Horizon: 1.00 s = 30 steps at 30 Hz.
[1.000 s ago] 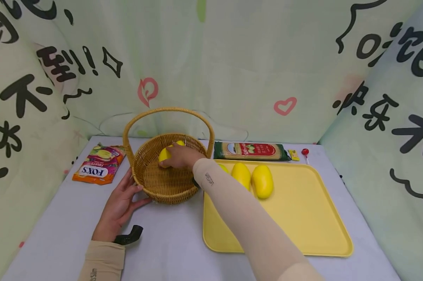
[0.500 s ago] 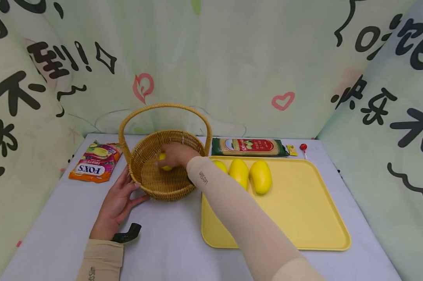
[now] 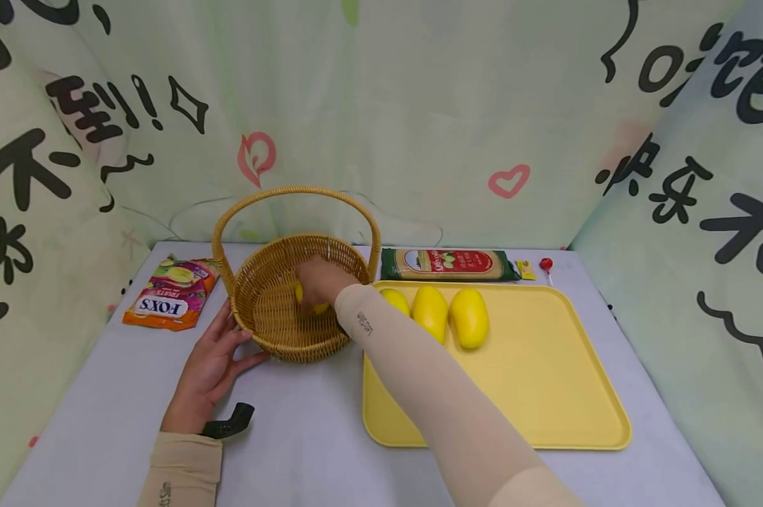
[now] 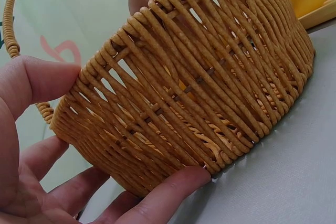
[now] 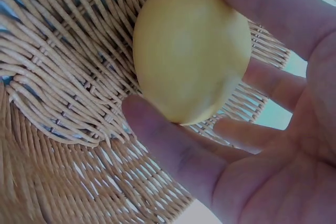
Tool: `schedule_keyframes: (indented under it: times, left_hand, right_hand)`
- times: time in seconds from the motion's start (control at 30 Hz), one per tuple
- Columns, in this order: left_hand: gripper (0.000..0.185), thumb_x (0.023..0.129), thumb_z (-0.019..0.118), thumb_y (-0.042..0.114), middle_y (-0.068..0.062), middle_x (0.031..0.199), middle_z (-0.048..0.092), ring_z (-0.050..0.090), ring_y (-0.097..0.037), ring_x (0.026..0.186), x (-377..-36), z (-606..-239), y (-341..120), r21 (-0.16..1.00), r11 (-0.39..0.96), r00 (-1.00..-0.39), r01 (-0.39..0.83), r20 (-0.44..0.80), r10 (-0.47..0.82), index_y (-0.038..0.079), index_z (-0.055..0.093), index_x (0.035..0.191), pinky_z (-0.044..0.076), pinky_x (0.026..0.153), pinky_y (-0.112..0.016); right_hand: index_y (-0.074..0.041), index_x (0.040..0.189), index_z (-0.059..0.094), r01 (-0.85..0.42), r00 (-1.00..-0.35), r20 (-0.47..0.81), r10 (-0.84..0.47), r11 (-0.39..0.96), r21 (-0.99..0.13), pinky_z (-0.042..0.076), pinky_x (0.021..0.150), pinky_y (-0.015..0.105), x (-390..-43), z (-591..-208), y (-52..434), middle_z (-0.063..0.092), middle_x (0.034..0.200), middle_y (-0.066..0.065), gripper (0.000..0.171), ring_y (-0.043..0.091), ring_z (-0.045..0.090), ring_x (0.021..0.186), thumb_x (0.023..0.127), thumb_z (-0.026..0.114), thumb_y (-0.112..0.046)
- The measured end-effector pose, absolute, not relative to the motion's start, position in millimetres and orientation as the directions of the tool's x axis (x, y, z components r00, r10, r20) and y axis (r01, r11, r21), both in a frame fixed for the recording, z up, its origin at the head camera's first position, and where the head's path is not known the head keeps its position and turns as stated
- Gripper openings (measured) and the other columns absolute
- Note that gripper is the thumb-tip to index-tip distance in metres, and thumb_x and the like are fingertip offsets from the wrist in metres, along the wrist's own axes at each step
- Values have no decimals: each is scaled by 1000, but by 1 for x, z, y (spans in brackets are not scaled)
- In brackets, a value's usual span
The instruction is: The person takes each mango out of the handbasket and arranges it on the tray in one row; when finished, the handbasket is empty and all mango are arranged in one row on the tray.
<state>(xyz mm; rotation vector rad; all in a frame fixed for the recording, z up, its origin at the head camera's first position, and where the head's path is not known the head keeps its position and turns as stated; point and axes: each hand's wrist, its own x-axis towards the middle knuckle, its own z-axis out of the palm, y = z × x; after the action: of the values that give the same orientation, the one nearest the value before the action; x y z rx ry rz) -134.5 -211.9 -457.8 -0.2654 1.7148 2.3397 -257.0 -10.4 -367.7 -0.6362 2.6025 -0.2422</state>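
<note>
The room was hung all round with a pale green cloth (image 3: pixel 419 105) printed with black characters and pink hearts, closing in a grey table (image 3: pixel 305 436). On its right half lay a yellow tray (image 3: pixel 546 380), bearing three yellow mangoes (image 3: pixel 468 318) side by side at its far left corner. Left of the tray stood a wicker basket (image 3: pixel 273 331) with a tall hoop handle.

The left hand (image 3: pixel 213 366) lay with straight fingers against the basket's near left wall, thumb at the rim, steadying it. The right hand (image 3: pixel 320 282) was down inside the basket, its fingers and thumb curled about a yellow fruit (image 5: pixel 191 51), which sat low against the weave.

I judged that fruit smooth, firm and rather light, a little slippery; a grasp round its widest middle suited it best. The basket looked stiff but light, apt to slide on the table unless held.

Far behind the tray lay a long noodle packet (image 3: pixel 451 265) and a red lollipop (image 3: pixel 547 265); at the far left, a FOX'S sweet bag (image 3: pixel 170 294).
</note>
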Motion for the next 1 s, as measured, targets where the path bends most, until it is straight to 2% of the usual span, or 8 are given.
schedule_keyframes:
  times: [0.17,0.47,0.63,1.0]
  left_hand:
    - [76,112,47,10,5,181,8,27,-35,162,-135,-458,-212,914,-288,-958,-285,-276,73,54,15,165,53,107,-57]
    - [75,112,48,11,6,181,9,27,-33,162,-135,-460,-212,914,-294,-960,-279,-270,72,54,16,165,53,107,-58]
    - [75,112,49,12,6,180,9,29,-35,161,-136,-461,-211,914,-295,-960,-279,-270,71,55,16,165,52,108,-58]
    - [76,112,49,12,7,181,9,29,-36,161,-136,-461,-212,912,-297,-959,-282,-273,72,54,15,165,51,108,-59]
  right_hand:
    - [-12,147,61,-380,-790,-384,-479,873,-307,57,101,36,-255,-366,-9,64,141,6,64,19,60,120,89,87,-20]
    - [-11,140,66,-426,-774,-381,-506,861,-278,55,107,37,-255,-367,-10,66,141,6,56,22,60,131,89,86,-23]
    - [-12,141,66,-418,-778,-389,-494,868,-267,54,109,37,-254,-366,-10,65,143,5,58,22,58,134,89,87,-22]
    - [-12,142,66,-417,-770,-391,-505,861,-291,55,109,37,-255,-366,-9,64,145,6,59,22,59,133,88,87,-22]
